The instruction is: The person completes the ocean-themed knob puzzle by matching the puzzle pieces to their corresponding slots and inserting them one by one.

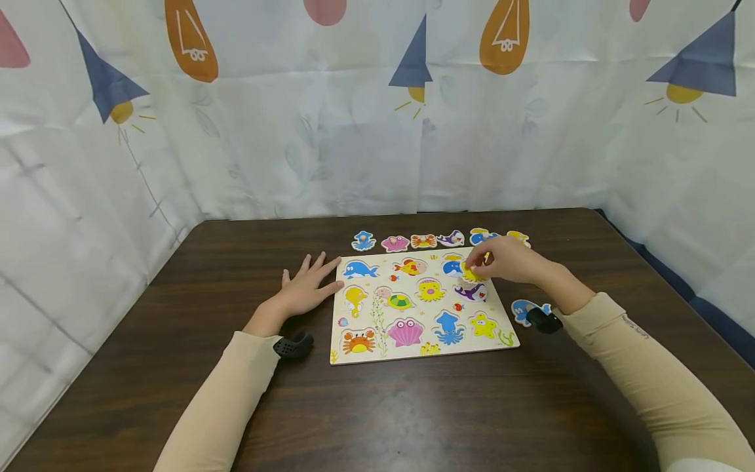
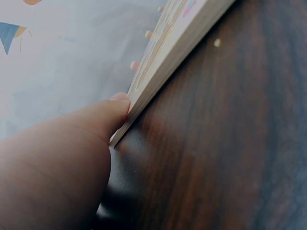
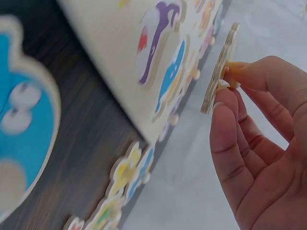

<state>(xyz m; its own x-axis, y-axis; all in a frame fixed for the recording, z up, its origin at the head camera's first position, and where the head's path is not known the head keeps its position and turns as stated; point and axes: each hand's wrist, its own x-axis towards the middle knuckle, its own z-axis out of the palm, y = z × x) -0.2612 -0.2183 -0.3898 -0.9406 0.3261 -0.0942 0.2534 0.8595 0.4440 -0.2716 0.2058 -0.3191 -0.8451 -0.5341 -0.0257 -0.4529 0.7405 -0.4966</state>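
Observation:
My right hand (image 1: 507, 260) pinches the knob of a yellow puzzle piece (image 1: 473, 274) between thumb and fingers. In the right wrist view that piece is seen edge-on, raised off the puzzle board, so its face is hidden there. The wooden board (image 1: 426, 311) lies flat on the table, with printed sea-animal pictures, and the piece hovers over its upper right part. Spread out at the board's left side is my left hand (image 1: 301, 292). Its thumb (image 2: 117, 108) touches the board's edge in the left wrist view, while its other fingers are out of sight there.
Behind the board several knobbed pieces form a row, among them a blue squid (image 1: 364, 241), a pink shell (image 1: 395, 244) and a crab (image 1: 423, 242). A blue piece (image 1: 522, 311) lies right of the board, near my right wrist. A patterned curtain (image 1: 354, 157) hangs behind the table.

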